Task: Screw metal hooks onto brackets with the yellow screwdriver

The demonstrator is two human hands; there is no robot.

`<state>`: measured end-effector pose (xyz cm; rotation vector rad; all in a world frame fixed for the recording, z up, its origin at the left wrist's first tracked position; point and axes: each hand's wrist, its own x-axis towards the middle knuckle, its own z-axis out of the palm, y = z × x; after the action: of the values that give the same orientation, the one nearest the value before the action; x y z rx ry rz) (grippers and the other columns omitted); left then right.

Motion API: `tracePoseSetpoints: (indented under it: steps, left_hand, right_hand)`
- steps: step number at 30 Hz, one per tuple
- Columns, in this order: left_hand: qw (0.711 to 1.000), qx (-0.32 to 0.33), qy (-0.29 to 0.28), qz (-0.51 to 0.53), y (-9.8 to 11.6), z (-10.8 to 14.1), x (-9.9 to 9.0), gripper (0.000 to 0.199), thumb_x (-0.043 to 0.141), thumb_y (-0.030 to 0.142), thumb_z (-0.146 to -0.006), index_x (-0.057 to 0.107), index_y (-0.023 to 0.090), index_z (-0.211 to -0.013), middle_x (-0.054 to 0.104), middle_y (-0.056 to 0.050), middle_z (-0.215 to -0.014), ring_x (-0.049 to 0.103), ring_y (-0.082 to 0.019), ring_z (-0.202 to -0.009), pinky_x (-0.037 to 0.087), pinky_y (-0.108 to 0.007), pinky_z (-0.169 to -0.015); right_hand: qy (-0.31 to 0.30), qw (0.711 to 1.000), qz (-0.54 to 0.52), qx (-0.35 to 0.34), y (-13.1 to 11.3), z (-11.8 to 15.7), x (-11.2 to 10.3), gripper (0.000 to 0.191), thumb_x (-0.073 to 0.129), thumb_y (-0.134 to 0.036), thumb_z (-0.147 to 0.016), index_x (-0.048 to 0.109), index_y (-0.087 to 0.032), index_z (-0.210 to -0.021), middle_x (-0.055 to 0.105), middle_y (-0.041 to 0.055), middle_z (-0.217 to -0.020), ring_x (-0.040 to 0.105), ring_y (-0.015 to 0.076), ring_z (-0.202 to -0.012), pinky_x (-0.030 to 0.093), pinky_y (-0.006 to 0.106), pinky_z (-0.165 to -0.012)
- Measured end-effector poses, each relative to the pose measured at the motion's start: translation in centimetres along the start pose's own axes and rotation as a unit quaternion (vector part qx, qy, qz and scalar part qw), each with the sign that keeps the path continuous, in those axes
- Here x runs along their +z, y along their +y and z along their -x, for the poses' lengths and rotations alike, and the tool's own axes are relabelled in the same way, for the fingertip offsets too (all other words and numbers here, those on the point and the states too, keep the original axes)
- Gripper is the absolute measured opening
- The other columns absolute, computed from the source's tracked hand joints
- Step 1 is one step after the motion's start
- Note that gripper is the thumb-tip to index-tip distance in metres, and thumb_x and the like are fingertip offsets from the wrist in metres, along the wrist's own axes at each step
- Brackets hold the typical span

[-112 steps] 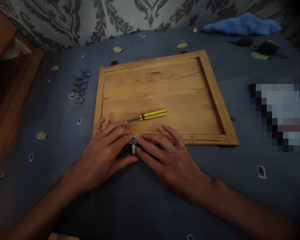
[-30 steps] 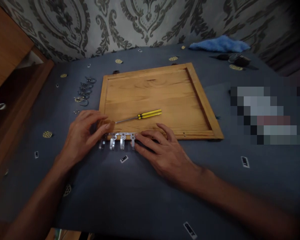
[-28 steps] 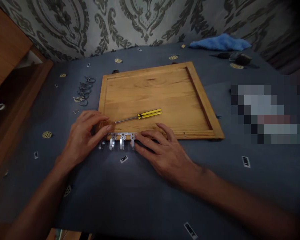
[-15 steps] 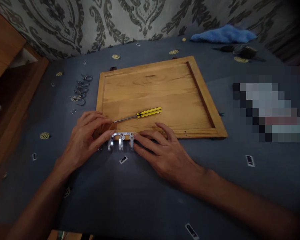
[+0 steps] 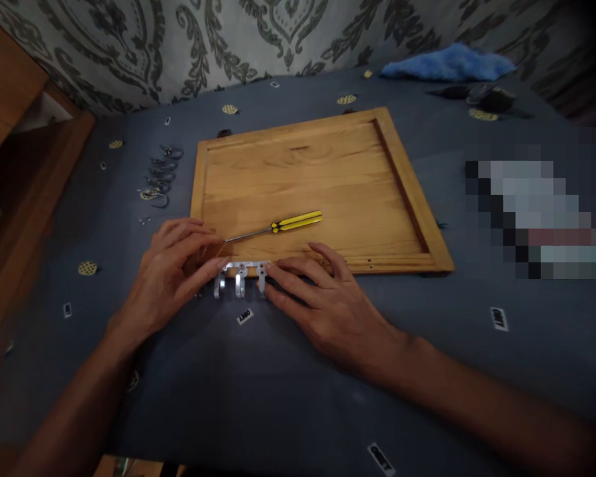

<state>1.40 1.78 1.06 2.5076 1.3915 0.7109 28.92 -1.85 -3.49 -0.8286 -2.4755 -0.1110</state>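
A silvery metal hook rack (image 5: pixel 240 281) with several curved hooks lies along the near edge of a framed wooden board (image 5: pixel 298 179), towards its left end. My left hand (image 5: pixel 171 275) pinches the rack's left end between thumb and fingers. At its right end, the fingertips of my right hand (image 5: pixel 322 301) press on the rack, with the other fingers resting over the board's near rail. On the board's face lies a screwdriver (image 5: pixel 297 221) with a yellow and black handle, its shaft pointing left to the fingers of my left hand.
Several dark metal hooks (image 5: pixel 161 175) sit in a row left of the board, with tiny screws (image 5: pixel 144 220) below them. A blue cloth (image 5: pixel 449 63) and a dark tool (image 5: pixel 491 97) lie at the back right. At far left stands wooden furniture (image 5: pixel 34 212). One area on the right is pixelated.
The view has shifted very slightly. Both hands, the hook rack and the screwdriver keep their places relative to the board.
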Motion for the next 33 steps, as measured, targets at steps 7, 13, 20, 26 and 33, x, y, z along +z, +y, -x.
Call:
tracePoseSetpoints:
  steps: [7,13,20,26,33]
  left_hand:
    - [1.0,0.0,-0.005,-0.006,-0.01,-0.07,-0.09,0.021,0.068,0.043,-0.104,0.076,0.028,-0.116,0.078,-0.005,-0.113,0.068,-0.031,-0.121,0.056,-0.05,-0.105]
    - [1.0,-0.005,-0.013,-0.018,-0.03,-0.09,-0.09,0.023,0.064,0.044,-0.105,0.076,0.026,-0.115,0.079,-0.005,-0.113,0.068,-0.03,-0.122,0.056,-0.048,-0.106]
    - [1.0,-0.003,-0.014,-0.02,-0.18,0.02,-0.01,0.025,0.064,0.044,-0.105,0.076,0.026,-0.117,0.078,-0.005,-0.116,0.067,-0.03,-0.122,0.055,-0.047,-0.106]
    - [1.0,0.003,-0.007,-0.018,-0.27,0.05,0.11,0.027,0.064,0.045,-0.106,0.076,0.024,-0.117,0.078,-0.006,-0.116,0.067,-0.029,-0.121,0.056,-0.046,-0.105]
    - [1.0,0.003,-0.008,-0.015,-0.34,0.08,0.17,0.026,0.065,0.044,-0.105,0.076,0.024,-0.117,0.078,-0.006,-0.116,0.068,-0.029,-0.12,0.055,-0.046,-0.104]
  right_hand:
    - [0.0,1.0,0.014,0.003,-0.04,-0.03,0.03,0.03,0.047,-0.015,-0.113,0.076,-0.019,-0.12,0.079,0.0053,-0.131,0.067,0.0236,-0.118,0.052,0.054,-0.113]
    - [0.017,1.0,0.001,0.0,-0.06,-0.11,0.17,0.038,0.038,-0.015,-0.115,0.076,-0.016,-0.121,0.079,0.0059,-0.127,0.066,0.0251,-0.117,0.049,0.055,-0.11]
    - [0.009,1.0,0.015,0.003,0.0,0.0,0.06,0.039,0.039,-0.016,-0.116,0.077,-0.019,-0.119,0.079,0.004,-0.128,0.066,0.0226,-0.117,0.047,0.051,-0.113]
    - [0.004,1.0,0.0,-0.004,-0.08,-0.08,0.21,0.025,0.053,-0.015,-0.111,0.076,-0.015,-0.122,0.078,0.0077,-0.128,0.065,0.0257,-0.117,0.047,0.054,-0.112]
    - [0.009,1.0,0.007,-0.001,-0.12,-0.15,0.09,0.037,0.038,-0.015,-0.116,0.075,-0.016,-0.12,0.079,0.006,-0.129,0.066,0.0251,-0.117,0.048,0.054,-0.11]
